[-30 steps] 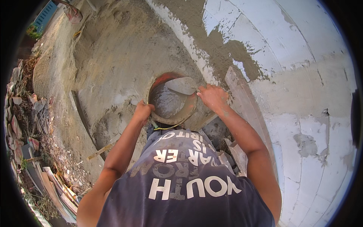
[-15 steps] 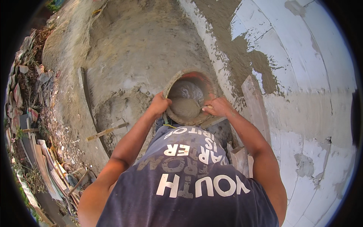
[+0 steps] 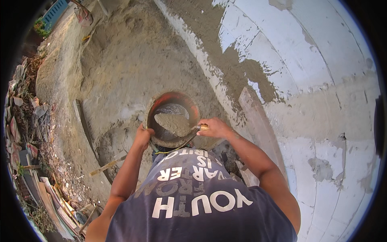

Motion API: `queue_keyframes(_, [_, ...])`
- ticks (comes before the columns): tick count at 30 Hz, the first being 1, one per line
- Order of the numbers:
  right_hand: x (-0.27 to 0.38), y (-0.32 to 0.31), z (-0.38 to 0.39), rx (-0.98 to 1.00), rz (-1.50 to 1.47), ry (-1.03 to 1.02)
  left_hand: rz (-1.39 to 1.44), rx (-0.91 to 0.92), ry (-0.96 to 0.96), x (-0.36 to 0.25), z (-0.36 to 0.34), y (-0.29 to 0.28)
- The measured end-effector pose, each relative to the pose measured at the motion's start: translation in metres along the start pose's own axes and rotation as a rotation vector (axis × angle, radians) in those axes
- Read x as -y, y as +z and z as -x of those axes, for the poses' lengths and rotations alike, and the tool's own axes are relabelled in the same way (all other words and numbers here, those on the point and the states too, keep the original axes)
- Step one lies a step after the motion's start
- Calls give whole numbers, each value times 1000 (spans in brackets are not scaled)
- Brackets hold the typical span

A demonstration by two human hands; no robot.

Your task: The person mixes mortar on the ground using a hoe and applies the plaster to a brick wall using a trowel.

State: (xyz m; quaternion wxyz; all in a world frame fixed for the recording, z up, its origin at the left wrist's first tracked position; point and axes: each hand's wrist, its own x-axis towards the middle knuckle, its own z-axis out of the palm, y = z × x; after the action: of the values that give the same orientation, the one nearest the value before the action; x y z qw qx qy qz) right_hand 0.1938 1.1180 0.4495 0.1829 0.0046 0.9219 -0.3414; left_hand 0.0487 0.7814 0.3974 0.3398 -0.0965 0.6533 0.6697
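Observation:
A round bucket [image 3: 173,99] crusted with grey mortar, orange on its inner wall, sits in front of my body. My left hand [image 3: 142,138] is closed on its left rim. In my right hand [image 3: 214,128] is a trowel [image 3: 202,127], gripped by its wooden handle at the bucket's right rim. A thick heap of wet mortar [image 3: 173,123] covers the trowel's blade, which reaches across the bucket's mouth. Below the blade the bottom of the bucket is partly hidden.
A white block wall [image 3: 318,133] smeared with mortar rises on the right, with a board [image 3: 260,117] leaning along it. On the left lie a narrow plank [image 3: 85,125], a wooden stick [image 3: 107,166] and piled scrap [image 3: 56,197]. Sandy ground [image 3: 141,52] stretches ahead.
The mortar on the trowel now shows as a raised heap across the bucket's mouth. My right hand shows more of the handle. Bucket and hands sit further left in view.

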Motion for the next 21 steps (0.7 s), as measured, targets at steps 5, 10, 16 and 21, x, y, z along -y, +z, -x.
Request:
queue_keyframes(5, [-30, -47, -19, 130, -611, 240, 1, -57, 15, -4, 16, -10])
queue_keyframes(10, [-162, -180, -8, -676, -411, 561, 10, -64, 6, 0, 13, 5])
queue_keyframes(16, [-45, -252, 74, -1109, -81, 274, 3, -3, 30, -10, 18, 7])
queue_keyframes(21, [5, -132, 57, -336, 431, 323, -108, 40, 51, -2, -10, 26])
